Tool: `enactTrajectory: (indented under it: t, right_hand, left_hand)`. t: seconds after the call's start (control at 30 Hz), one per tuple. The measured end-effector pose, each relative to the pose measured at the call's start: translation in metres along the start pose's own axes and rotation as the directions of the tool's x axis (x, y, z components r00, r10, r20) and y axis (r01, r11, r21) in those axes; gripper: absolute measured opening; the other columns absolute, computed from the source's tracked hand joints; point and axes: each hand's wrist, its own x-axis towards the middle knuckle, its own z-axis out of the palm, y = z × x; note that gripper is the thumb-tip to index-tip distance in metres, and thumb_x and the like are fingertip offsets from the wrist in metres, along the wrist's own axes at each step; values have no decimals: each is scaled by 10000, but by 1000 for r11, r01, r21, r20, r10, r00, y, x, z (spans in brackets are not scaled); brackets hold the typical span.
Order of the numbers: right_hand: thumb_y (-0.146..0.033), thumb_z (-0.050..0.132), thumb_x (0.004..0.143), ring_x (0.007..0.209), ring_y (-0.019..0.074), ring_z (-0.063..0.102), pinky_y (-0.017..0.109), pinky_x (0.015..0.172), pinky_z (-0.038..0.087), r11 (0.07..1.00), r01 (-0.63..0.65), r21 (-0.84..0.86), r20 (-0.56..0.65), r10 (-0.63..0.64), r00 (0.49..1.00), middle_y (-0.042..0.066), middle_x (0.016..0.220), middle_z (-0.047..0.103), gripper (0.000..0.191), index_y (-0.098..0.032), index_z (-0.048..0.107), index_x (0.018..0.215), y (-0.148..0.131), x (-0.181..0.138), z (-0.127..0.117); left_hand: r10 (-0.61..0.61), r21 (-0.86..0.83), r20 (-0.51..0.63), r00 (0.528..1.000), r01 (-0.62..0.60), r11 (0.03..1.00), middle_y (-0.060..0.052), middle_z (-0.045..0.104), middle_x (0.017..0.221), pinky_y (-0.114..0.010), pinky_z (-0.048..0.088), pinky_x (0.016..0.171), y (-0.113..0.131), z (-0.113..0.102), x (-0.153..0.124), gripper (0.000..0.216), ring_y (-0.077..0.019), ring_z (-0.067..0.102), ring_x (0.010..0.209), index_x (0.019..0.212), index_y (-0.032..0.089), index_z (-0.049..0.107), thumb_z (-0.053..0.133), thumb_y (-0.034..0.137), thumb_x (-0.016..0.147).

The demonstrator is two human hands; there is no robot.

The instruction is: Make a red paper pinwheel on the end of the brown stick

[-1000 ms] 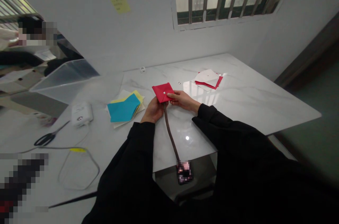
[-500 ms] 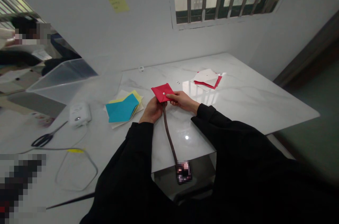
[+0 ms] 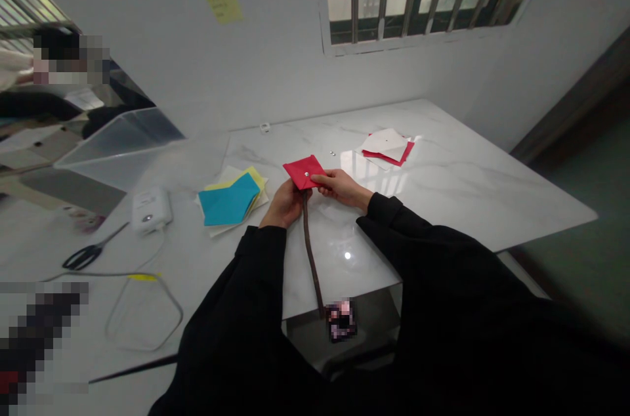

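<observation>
My hands meet at a small red folded square (image 3: 301, 171) with a metal stud at its centre. My left hand (image 3: 284, 204) holds its lower edge from below, while the fingertips of my right hand (image 3: 339, 187) pinch its right corner. A thin brown cord (image 3: 310, 252) runs down from the square, past my left hand, over the white marble table (image 3: 467, 186). A pixelated object (image 3: 341, 320) lies near the cord's lower end, beyond the table's front edge. What it is cannot be told.
Left of my hands lie blue and yellow sheets (image 3: 229, 201) on pale paper. Red and white sheets (image 3: 386, 145) lie farther right. Scissors (image 3: 83, 257), a white adapter (image 3: 151, 210), a looped cable (image 3: 142, 314) and a transparent plastic box (image 3: 123, 140) stand left. A person (image 3: 69, 58) is at far left.
The brown cord now hangs straighter, its lower part having swung left. The hands still hold the red square, and the view has shifted only slightly.
</observation>
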Motion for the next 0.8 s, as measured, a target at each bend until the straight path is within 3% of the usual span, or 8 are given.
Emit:
enactTrajectory:
  t: [0.63, 0.8]
  right_hand:
    - [-342, 854, 839, 569, 73, 511, 173, 498, 428, 999, -4, 37, 14, 3, 1000, -9, 664, 605, 266, -135, 692, 875, -2, 0, -4]
    - [-322, 847, 840, 525, 63, 467, 167, 458, 383, 998, -22, 67, -38, 24, 999, -31, 626, 561, 259, -151, 653, 844, -11, -1, -8]
  left_hand:
    - [-10, 14, 7, 1000, 10, 1000, -33, 685, 756, -190, 483, 542, 0, 1, 0, 114, -90, 570, 565, 825, 131, 669, 602, 81, 902]
    - [-72, 15, -16, 997, 72, 997, -28, 672, 727, -194, 511, 578, 9, -2, -1, 73, -102, 593, 589, 909, 137, 703, 633, 138, 931]
